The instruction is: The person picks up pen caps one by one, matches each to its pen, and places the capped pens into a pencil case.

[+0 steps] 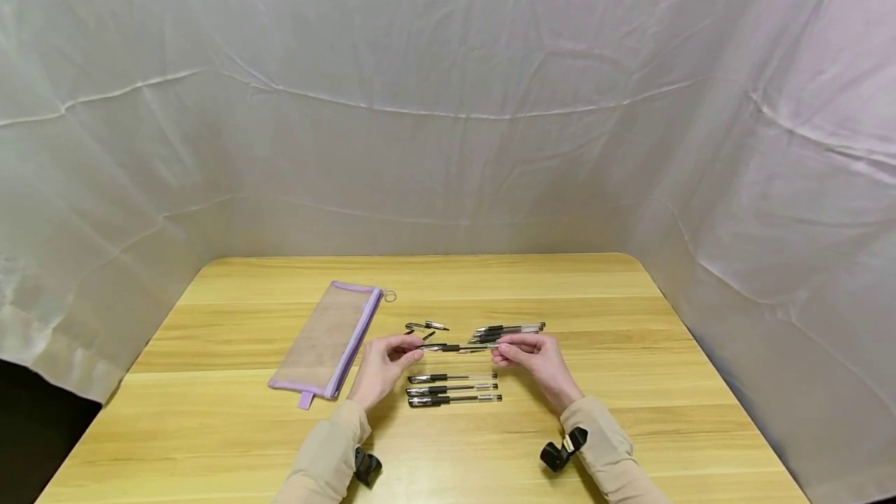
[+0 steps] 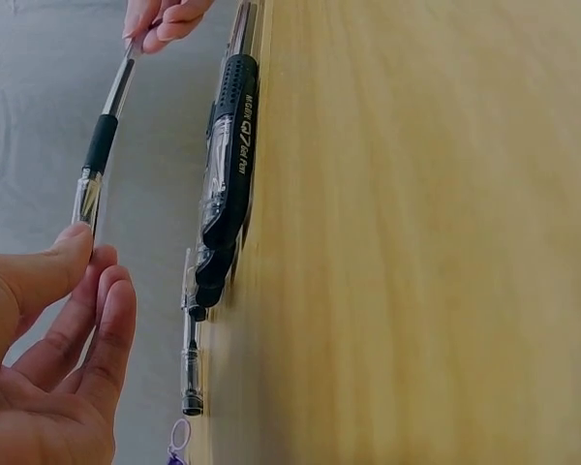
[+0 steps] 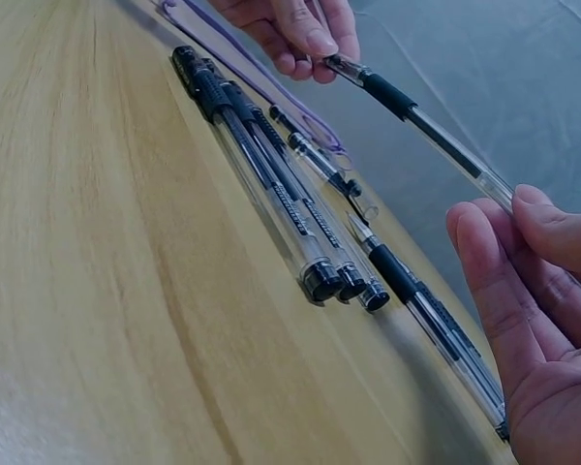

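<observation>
Level over the table, a clear-barrelled gel pen [image 1: 451,348] with a black grip is held by both hands. My left hand [image 1: 383,364] pinches its cap end between thumb and fingertips. At the other end, my right hand [image 1: 537,362] pinches the barrel's tail. The black rubber grip [image 2: 101,143] shows between the hands in the left wrist view. Below the held pen lie three capped gel pens [image 1: 448,390] in a row. Beyond my right hand, several uncapped pens [image 3: 416,300] lie side by side, tips leftward. Loose pen caps [image 1: 427,325] lie behind my left hand.
A mesh zip pouch [image 1: 325,337] with purple edging lies flat to the left, with a ring [image 1: 390,295] at its far corner. The wood-grain table [image 1: 672,426] is bordered by grey cloth [image 1: 448,169] at the back and sides.
</observation>
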Demonstrator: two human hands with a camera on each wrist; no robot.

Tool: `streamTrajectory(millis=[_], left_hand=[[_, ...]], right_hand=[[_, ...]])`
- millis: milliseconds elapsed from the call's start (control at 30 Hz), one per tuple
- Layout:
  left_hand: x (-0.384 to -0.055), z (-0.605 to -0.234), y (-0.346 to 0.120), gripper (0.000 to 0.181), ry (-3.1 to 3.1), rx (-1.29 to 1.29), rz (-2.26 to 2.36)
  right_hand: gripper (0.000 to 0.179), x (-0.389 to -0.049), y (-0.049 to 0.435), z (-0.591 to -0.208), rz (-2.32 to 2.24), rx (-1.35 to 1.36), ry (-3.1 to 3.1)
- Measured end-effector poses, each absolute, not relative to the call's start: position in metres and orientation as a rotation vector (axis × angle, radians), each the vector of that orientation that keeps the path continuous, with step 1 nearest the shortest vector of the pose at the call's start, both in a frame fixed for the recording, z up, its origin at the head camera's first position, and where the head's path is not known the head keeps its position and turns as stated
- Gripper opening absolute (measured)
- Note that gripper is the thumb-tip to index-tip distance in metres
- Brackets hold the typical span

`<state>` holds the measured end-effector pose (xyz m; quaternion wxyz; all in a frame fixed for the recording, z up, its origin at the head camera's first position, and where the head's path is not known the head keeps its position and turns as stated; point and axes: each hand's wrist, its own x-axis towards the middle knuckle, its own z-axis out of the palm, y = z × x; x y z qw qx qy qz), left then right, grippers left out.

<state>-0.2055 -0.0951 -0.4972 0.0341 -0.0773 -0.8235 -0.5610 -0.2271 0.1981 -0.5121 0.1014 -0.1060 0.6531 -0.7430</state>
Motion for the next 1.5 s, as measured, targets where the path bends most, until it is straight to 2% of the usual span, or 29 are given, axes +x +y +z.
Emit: streamTrajectory(millis=[767, 1500], left_hand=[[-0.2042, -0.4988, -0.1012, 0.018, -2.468, -0.325, -1.752], [-0.2006, -0.4979, -0.1021, 0.016, -2.439, -0.268, -1.786]], right_hand=[[0.037, -0.2266, 0.1905, -0.508, -2.168, -0.412, 2.016], [0.03, -0.2266, 0.188, -0.5067, -2.076, -0.406, 2.101]])
